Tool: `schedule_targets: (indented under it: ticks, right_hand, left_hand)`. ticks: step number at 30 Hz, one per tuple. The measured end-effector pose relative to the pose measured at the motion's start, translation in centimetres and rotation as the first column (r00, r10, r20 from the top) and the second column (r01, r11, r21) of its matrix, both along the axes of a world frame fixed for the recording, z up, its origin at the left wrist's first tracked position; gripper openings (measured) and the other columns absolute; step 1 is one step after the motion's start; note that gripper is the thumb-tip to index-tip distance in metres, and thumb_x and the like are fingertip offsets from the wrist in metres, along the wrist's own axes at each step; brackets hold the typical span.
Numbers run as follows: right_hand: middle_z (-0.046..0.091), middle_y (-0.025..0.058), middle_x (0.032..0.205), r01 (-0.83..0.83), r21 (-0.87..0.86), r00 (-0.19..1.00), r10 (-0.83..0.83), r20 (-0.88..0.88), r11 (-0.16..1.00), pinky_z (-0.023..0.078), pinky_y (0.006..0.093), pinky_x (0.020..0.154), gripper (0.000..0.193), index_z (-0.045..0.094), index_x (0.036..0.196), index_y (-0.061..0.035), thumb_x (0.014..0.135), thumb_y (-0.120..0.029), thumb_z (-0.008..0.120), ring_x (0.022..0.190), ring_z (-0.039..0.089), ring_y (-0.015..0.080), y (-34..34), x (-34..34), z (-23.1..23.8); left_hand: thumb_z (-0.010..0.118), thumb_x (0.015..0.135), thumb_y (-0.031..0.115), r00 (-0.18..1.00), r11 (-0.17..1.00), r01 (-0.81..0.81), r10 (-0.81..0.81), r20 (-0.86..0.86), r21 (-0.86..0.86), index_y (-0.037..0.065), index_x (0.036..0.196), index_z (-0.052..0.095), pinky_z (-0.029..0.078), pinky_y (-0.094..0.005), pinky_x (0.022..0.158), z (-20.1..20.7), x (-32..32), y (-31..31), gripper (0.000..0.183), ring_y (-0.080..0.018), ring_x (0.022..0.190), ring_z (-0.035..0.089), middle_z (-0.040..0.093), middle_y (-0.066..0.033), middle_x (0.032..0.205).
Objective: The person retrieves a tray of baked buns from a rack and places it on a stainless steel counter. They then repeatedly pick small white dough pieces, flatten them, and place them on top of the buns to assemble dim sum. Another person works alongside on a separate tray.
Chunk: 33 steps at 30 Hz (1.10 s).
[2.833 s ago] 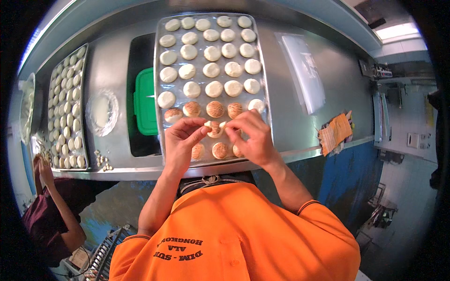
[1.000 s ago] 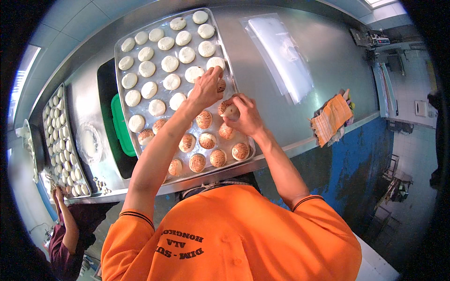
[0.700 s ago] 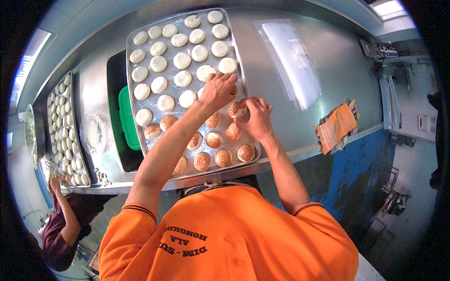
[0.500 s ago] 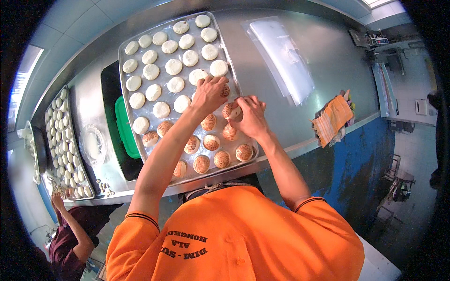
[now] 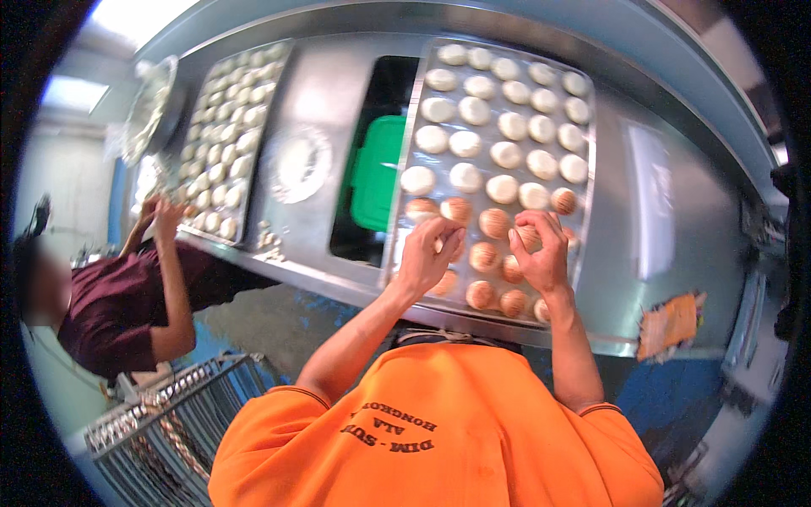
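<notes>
A large metal tray (image 5: 591,127) holds rows of round pale buns (image 5: 507,155) at the far end and brown-striped buns (image 5: 494,223) at the near end. My left hand (image 5: 431,253) is over the left near part of the tray. Its fingers are bent closed round a brown-striped bun (image 5: 457,246), partly hidden by them. To its right, my right hand (image 5: 545,253) pinches another brown-striped bun (image 5: 528,237) between thumb and fingers. Both hands are low over the tray, and the forearms cover part of the near rows.
Left of the tray lies a green lid or box (image 5: 378,173) in a dark opening. Farther left are a clear round plastic container (image 5: 300,165) and another bun tray (image 5: 253,182), where a co-worker's hands (image 5: 165,218) are busy. Plastic sheets (image 5: 649,203) and an orange cloth (image 5: 667,327) lie right.
The view has swung left, showing more of the co-worker. My left hand has moved left and nearer across the tray, from the right-hand columns to the left brown-striped buns.
</notes>
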State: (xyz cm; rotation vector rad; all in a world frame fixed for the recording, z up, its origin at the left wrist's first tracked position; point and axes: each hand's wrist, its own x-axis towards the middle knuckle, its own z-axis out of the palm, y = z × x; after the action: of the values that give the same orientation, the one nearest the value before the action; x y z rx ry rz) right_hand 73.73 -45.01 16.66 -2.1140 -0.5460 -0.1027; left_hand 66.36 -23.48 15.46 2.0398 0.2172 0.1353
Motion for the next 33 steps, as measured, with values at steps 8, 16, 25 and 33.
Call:
schedule_targets:
  ticks: [8,16,25,33]
  right_hand:
    - [0.069,0.0152,0.097,-0.508,0.042,0.834,0.503,-0.227,0.861,0.051,0.0444,0.086,0.014,0.069,0.093,-0.0012,0.081,-0.009,0.071,0.096,0.064,0.0347,13.2,-3.1,-2.8]
    - [0.067,0.0187,0.092,-0.771,-0.12,0.635,0.742,-0.214,0.625,0.052,0.0473,0.084,0.013,0.072,0.095,-0.0013,0.086,-0.008,0.066,0.09,0.065,0.0375,27.4,-7.0,-8.2]
    - [0.065,0.0235,0.096,-0.654,-0.167,0.756,0.643,-0.12,0.738,0.052,0.0501,0.087,0.024,0.069,0.11,-0.0005,0.088,-0.009,0.066,0.093,0.063,0.042,34.3,-10.6,-11.0]
    - [0.058,0.0178,0.109,-0.621,-0.397,0.755,0.652,-0.071,0.675,0.051,0.0479,0.089,0.023,0.067,0.111,-0.0035,0.089,-0.009,0.065,0.105,0.058,0.0377,36.1,-8.2,-10.8]
  left_hand:
    - [0.074,0.089,0.012,0.775,0.774,-0.632,0.632,0.018,0.046,0.0,0.097,0.072,0.052,-0.0325,0.069,-5.2,-9.8,12.5,0.014,-0.0176,0.072,0.064,0.07,-0.0109,0.08]
    - [0.072,0.085,0.008,0.669,0.567,-0.612,0.743,-0.021,0.552,0.011,0.117,0.071,0.038,-0.0489,0.104,-8.3,-15.9,20.9,0.031,-0.0312,0.117,0.058,0.065,-0.0097,0.121]
    - [0.072,0.089,0.016,0.835,0.796,-0.453,0.537,-0.122,0.402,0.008,0.115,0.071,0.047,-0.0484,0.099,-9.8,-15.9,22.9,0.027,-0.0347,0.109,0.067,0.073,-0.0148,0.109]
    - [0.075,0.084,0.014,0.726,0.72,-0.67,0.686,-0.042,0.178,0.006,0.1,0.069,0.051,-0.0438,0.089,-10.8,-14.7,21.8,0.019,-0.03,0.09,0.068,0.07,-0.0083,0.091]
